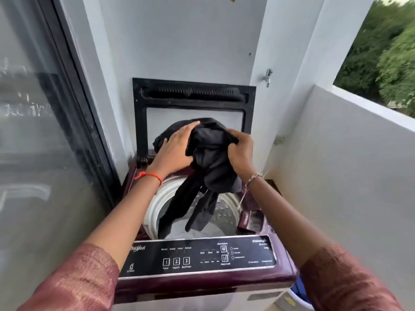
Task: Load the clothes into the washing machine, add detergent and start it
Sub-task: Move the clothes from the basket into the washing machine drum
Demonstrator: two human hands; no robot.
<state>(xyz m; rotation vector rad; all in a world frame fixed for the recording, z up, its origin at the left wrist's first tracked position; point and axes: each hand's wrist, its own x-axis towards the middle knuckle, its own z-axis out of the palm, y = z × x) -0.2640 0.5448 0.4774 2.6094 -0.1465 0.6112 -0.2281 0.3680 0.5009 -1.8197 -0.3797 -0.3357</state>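
A maroon top-loading washing machine stands in front of me with its lid raised against the wall. Both my hands hold a bundle of black clothes above the open drum. My left hand presses on the bundle's left side. My right hand grips its right side. Dark legs or sleeves of the garment hang down into the drum. The black control panel with numbered buttons faces me. No detergent is in view.
A glass sliding door runs along the left. A white wall with a tap is at the back right. A low white balcony wall bounds the right side. A blue and white container sits beside the machine's lower right.
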